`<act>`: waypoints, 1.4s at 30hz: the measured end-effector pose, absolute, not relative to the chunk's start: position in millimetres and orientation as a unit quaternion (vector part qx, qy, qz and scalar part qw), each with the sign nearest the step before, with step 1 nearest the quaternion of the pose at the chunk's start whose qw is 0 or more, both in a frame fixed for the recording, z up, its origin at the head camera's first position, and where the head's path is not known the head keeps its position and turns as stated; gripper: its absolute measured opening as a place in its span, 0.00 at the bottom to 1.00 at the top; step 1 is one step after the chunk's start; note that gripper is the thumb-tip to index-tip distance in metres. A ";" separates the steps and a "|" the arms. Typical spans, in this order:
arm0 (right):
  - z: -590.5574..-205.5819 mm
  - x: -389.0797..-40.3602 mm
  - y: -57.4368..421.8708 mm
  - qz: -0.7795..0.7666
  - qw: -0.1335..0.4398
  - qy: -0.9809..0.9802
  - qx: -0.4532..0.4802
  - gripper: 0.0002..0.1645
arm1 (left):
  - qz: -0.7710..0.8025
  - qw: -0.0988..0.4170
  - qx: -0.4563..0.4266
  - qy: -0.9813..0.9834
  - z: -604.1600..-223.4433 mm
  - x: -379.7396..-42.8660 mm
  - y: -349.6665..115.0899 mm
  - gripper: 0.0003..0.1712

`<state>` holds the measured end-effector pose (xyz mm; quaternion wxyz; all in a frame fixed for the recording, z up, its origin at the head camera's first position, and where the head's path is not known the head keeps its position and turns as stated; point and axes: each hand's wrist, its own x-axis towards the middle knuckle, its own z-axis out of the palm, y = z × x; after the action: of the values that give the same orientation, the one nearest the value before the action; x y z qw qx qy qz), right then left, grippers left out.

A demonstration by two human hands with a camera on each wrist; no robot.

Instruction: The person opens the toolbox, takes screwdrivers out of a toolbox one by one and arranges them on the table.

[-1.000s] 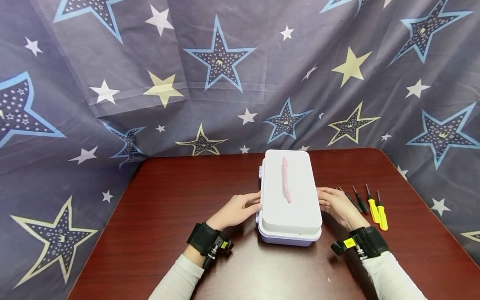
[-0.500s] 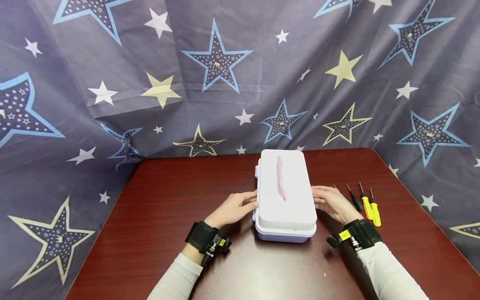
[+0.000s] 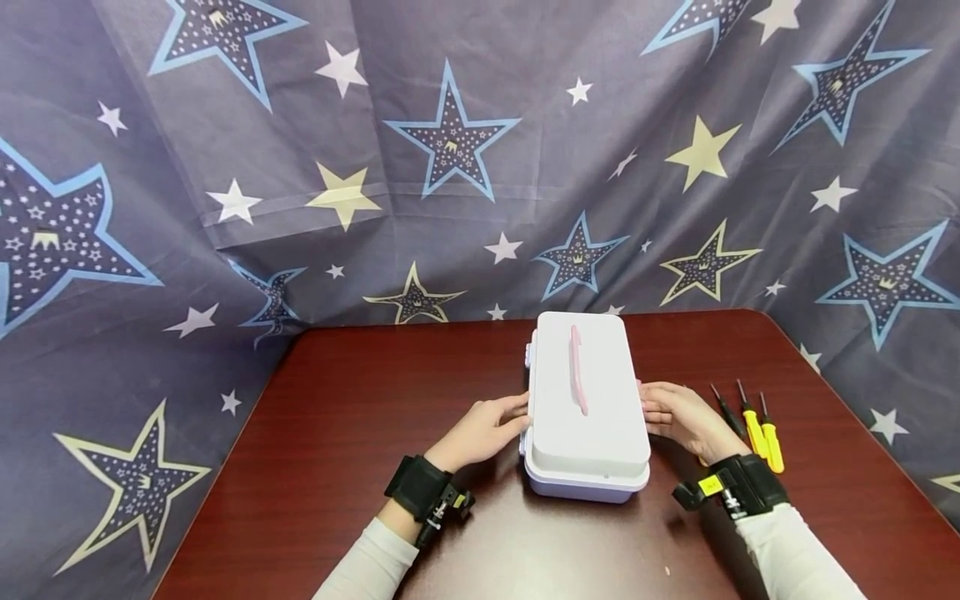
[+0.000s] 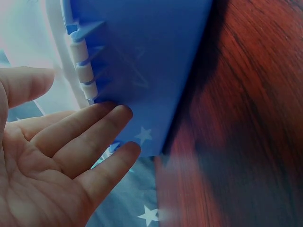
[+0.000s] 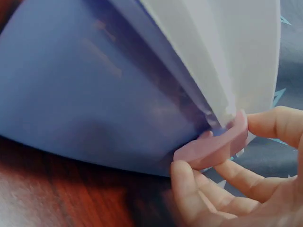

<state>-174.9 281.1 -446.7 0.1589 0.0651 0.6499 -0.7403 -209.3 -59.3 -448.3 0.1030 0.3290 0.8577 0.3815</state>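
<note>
A storage box with a white lid (image 3: 611, 375) and a purple-blue base (image 3: 581, 490) stands on the table, lid down. A pink handle (image 3: 576, 371) lies along its top. My left hand (image 3: 483, 433) is at the left side with straight, spread fingers; in the left wrist view the fingertips meet the blue wall beside the white hinges (image 4: 84, 73). My right hand (image 3: 682, 417) is at the opposite side. There, the right wrist view shows thumb and fingers pinching a pink latch (image 5: 213, 149) at the edge where lid and base meet.
Right of my right hand lie a black screwdriver (image 3: 729, 414) and two yellow-handled screwdrivers (image 3: 754, 432), partly hidden by the hand. The dark red table (image 3: 360, 400) ends at a grey star-patterned cloth (image 3: 480, 183) behind it.
The head view has shifted slightly. The box stays in place between both hands. A bit of the pink latch now shows at my right fingertips, where it could not be seen before.
</note>
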 end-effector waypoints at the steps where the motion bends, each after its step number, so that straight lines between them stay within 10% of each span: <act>1: -445.9 -173.5 282.6 -0.743 0.155 0.647 0.071 0.16 | 0.382 0.103 0.329 0.857 -448.4 -208.7 -59.2 0.29; 18: -434.4 -172.5 272.1 -0.635 0.076 0.765 0.074 0.37 | 0.381 0.086 0.334 0.858 -448.4 -207.9 -58.0 0.29; 42: -454.2 -172.5 271.7 -0.691 0.109 0.712 0.057 0.31 | 0.388 0.094 0.345 0.849 -449.2 -213.2 -56.4 0.29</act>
<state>-172.5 271.7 -454.2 0.1094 0.0573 0.7122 -0.6910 -213.2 -56.4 -449.2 0.0940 0.3453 0.8492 0.3883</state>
